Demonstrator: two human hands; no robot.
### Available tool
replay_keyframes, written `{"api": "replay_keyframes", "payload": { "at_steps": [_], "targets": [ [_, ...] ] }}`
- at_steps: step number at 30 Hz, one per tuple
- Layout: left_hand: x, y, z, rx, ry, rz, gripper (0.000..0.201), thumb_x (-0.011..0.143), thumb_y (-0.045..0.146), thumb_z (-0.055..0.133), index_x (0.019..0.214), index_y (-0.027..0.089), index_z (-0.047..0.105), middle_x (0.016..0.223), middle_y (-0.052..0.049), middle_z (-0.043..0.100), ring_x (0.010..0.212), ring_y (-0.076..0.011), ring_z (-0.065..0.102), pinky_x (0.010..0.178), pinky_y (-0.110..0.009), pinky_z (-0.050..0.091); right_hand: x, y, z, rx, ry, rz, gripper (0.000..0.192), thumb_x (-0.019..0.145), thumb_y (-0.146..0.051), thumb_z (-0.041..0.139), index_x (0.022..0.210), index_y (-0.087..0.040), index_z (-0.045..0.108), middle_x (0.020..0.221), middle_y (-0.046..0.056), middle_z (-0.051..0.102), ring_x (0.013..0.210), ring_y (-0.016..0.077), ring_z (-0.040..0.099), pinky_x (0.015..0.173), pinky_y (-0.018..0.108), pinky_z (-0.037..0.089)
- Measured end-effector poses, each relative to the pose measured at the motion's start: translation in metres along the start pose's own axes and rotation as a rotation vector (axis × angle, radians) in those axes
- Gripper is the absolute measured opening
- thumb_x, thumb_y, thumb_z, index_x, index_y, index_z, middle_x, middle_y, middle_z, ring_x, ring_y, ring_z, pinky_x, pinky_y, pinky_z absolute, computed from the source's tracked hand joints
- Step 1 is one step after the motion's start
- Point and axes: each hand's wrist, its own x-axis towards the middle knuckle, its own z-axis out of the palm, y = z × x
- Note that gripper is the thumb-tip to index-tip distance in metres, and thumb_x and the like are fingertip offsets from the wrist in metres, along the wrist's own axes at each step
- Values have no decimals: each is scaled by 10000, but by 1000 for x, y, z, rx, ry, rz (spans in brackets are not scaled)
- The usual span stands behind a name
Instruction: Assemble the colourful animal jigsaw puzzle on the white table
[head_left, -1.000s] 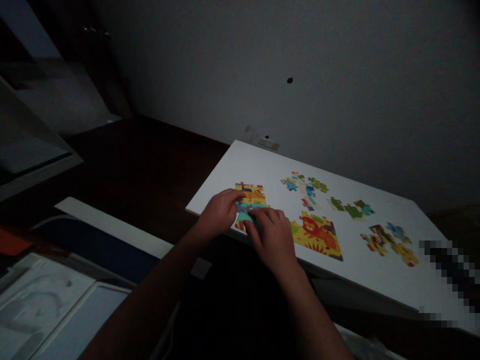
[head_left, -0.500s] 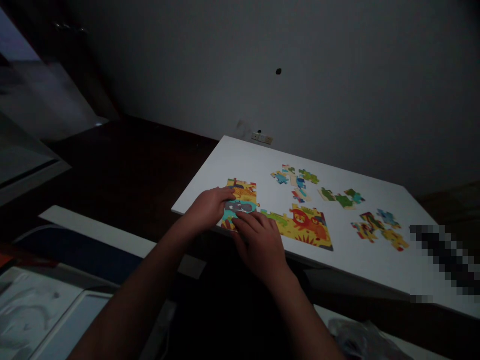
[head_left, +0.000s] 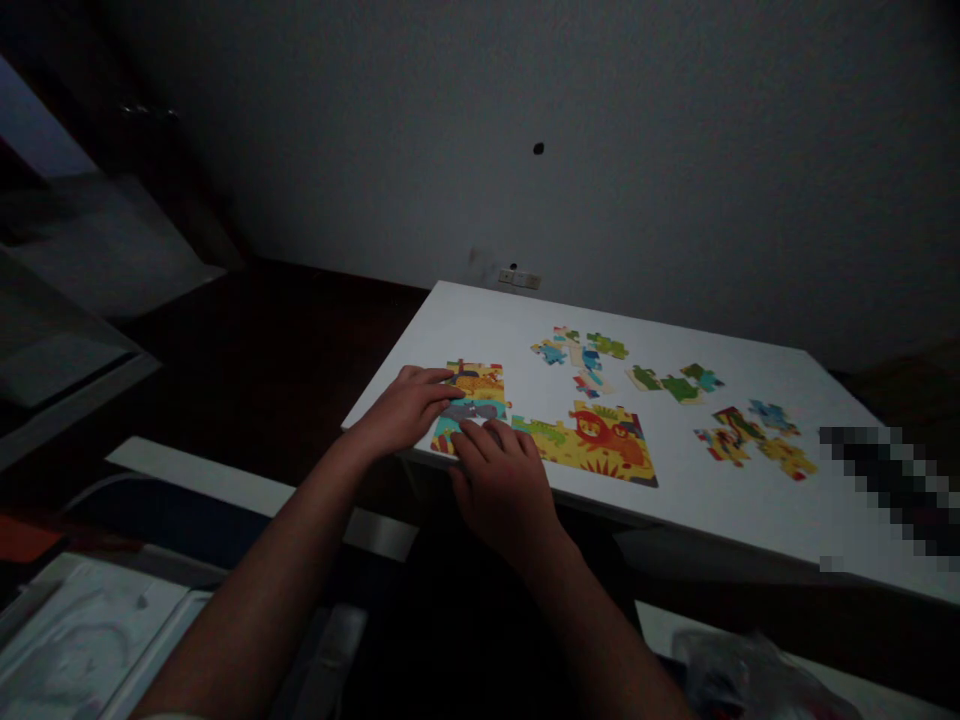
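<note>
Under both hands' fingers (head_left: 480,436), puzzle section (head_left: 474,395), flat

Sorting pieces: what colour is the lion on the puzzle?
Red-orange lion on yellow, in the head view.

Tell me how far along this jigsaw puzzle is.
Done: a joined block with a lion lies at the near edge of the white table, meeting the hippo section. In hand: the left hand and right hand both press flat on that hippo section. Left: three loose clusters, blue-green, green and red-yellow, lie apart farther back.
</note>
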Motion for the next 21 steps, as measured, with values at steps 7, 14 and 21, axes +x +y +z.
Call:
{"api": "replay_keyframes", "payload": {
  "at_steps": [7,14,21],
  "targets": [
    [2,-7,1,-32,22,27,417,1224,257,658,1543,323,918,1798,-97,753,1645,-366,656,1420,-668,544,7,-4,-11,-9,-44,-1,352,1224,-289,681,1529,-228,844,1704,133,812,1555,419,715,1196,586,600],
    [6,-10,4,-35,29,16,411,1220,260,663,1535,333,917,1798,-89,758,1684,-347,670,1453,-662,521,8,11,-19,70,-32,-75,346,1161,-318,754,1479,-230,860,1678,124,830,1564,462,700,1191,605,568],
    [7,-7,0,-12,18,9,443,1205,286,623,1546,307,906,1790,-96,766,1687,-334,667,1450,-669,520,14,14,-29,66,-6,-115,227,1117,-292,797,1322,-250,883,1503,146,884,1449,448,736,1125,600,587]
  ]
}}
